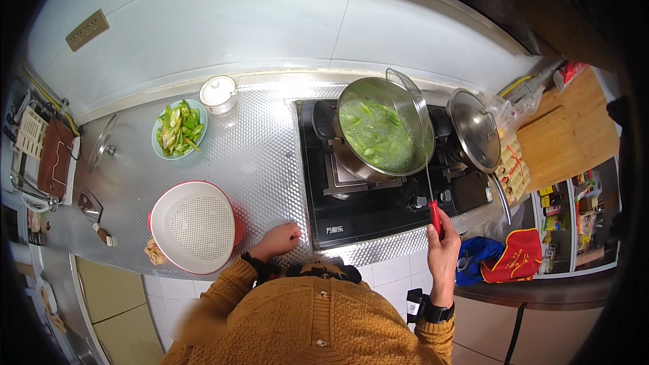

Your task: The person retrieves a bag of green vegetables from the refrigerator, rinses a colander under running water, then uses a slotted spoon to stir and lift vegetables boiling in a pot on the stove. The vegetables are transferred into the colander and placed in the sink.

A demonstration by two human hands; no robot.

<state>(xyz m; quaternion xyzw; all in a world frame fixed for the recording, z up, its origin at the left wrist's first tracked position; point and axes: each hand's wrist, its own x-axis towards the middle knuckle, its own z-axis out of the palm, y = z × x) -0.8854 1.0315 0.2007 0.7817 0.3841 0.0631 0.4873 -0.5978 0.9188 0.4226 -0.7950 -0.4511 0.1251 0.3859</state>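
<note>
My right hand (pixel 442 252) grips the red handle of a wire mesh skimmer (pixel 408 94). Its basket leans at the right inner side of a steel pot (pixel 350 159), partly above the liquid. Green vegetable pieces (pixel 375 134) lie in the bubbling liquid. The pot stands on the left burner of a black gas stove (pixel 355 223). With fingers curled and nothing visible in them, my left hand (pixel 280 239) rests by the counter's front edge, left of the stove. Left of that hand is a white colander (pixel 195 228) in a red basin. Behind it, sliced green peppers (pixel 178 129) fill a light green plate (pixel 155 146).
A lidded pan (pixel 474 129) stands on the right burner, its handle jutting forward. Near it are an egg tray (pixel 514 167) and a wooden board (pixel 573 132). A white lidded jar (pixel 218 95), a glass lid (pixel 103 144) and a cleaver (pixel 91 209) occupy the left counter.
</note>
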